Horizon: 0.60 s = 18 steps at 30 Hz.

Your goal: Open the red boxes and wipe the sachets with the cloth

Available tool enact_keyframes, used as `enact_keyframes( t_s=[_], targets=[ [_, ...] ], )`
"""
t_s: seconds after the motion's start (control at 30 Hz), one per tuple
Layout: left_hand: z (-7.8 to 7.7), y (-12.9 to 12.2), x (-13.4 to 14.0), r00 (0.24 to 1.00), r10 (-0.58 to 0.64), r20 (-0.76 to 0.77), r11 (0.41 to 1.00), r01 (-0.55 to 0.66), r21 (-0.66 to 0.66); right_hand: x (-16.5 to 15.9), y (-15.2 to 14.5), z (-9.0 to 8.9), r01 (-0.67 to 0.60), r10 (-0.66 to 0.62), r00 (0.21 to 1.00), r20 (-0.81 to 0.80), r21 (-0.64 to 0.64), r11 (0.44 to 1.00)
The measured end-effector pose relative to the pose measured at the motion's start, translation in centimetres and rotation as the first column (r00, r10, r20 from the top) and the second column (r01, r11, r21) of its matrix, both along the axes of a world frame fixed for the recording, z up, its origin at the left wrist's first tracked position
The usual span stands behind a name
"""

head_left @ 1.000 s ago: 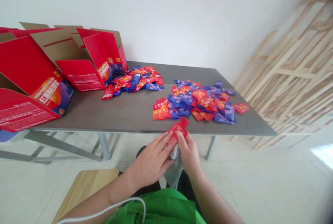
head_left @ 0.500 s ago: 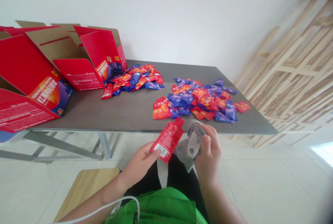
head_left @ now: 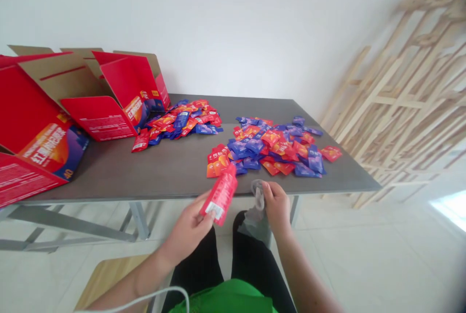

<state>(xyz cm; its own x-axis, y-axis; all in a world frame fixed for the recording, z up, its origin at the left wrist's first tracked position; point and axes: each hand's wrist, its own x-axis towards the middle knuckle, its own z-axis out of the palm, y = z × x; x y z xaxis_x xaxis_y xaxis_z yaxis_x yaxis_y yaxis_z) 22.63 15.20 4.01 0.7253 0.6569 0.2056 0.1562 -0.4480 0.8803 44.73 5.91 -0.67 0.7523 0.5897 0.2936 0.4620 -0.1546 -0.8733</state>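
Pinched by its lower end, a red pouch [head_left: 223, 192] with a white barcode label is in my left hand [head_left: 189, 228], tilted in front of the table's front edge. My right hand [head_left: 278, 208] is closed on a grey cloth [head_left: 257, 218], which hangs down beside the pouch without touching it. Just beyond both hands, a pile of red and purple pouches [head_left: 273, 145] lies on the dark grey table [head_left: 174, 167]. A few red pouches [head_left: 217, 160] overlap at that pile's left end.
A second pile of pouches [head_left: 182, 121] lies farther left. Open red cartons [head_left: 94, 119] with raised flaps stand along the table's left side. A wooden stool [head_left: 109, 274] is at lower left. Wooden slat frames [head_left: 400, 99] lean at the right.
The pouch and my left hand have shifted slightly left. My right hand has moved left a little, and the bunched cloth now hangs looser. The view has also shifted.
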Motion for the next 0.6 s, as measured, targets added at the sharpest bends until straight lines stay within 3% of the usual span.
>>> enact_keyframes(
  t_s=[0.07,0.13,0.27,0.37,0.43,0.5,0.53,0.6],
  targets=[
    [0.8,3.0,2.1,0.989,0.124,-0.084,0.943,-0.091,0.319,-0.4,0.0,0.0,-0.014,0.015,0.998,-0.054,0.026,1.000],
    [1.1,6.2,4.9,0.952,0.214,-0.217,0.855,-0.075,0.513,-1.0,0.2,0.1,-0.044,0.048,0.995,-0.091,0.047,0.998],
    [0.2,10.7,9.4,0.917,0.139,-0.373,0.842,0.089,0.532,-1.2,0.8,0.5,-0.070,0.079,0.990,-0.118,0.080,0.994],
    [-0.9,12.2,9.9,0.925,0.092,-0.369,0.862,0.112,0.494,-0.6,0.6,0.6,-0.067,0.079,0.988,-0.130,0.090,0.994],
    [-1.4,13.3,8.7,0.930,0.149,-0.335,0.877,0.032,0.480,-0.1,0.3,0.6,-0.065,0.077,0.988,-0.133,0.093,0.994],
    [-1.5,15.2,6.8,0.908,0.306,-0.287,0.868,-0.142,0.477,0.1,0.2,0.6,-0.067,0.079,0.988,-0.134,0.092,0.994],
    [-1.4,16.5,5.6,0.873,0.412,-0.259,0.840,-0.254,0.478,0.2,0.2,0.6,-0.072,0.084,0.987,-0.137,0.090,0.993],
    [-1.1,19.5,3.2,0.748,0.632,-0.204,0.729,-0.483,0.485,0.1,0.3,0.6,-0.090,0.103,0.984,-0.147,0.089,0.992]
  ],
)
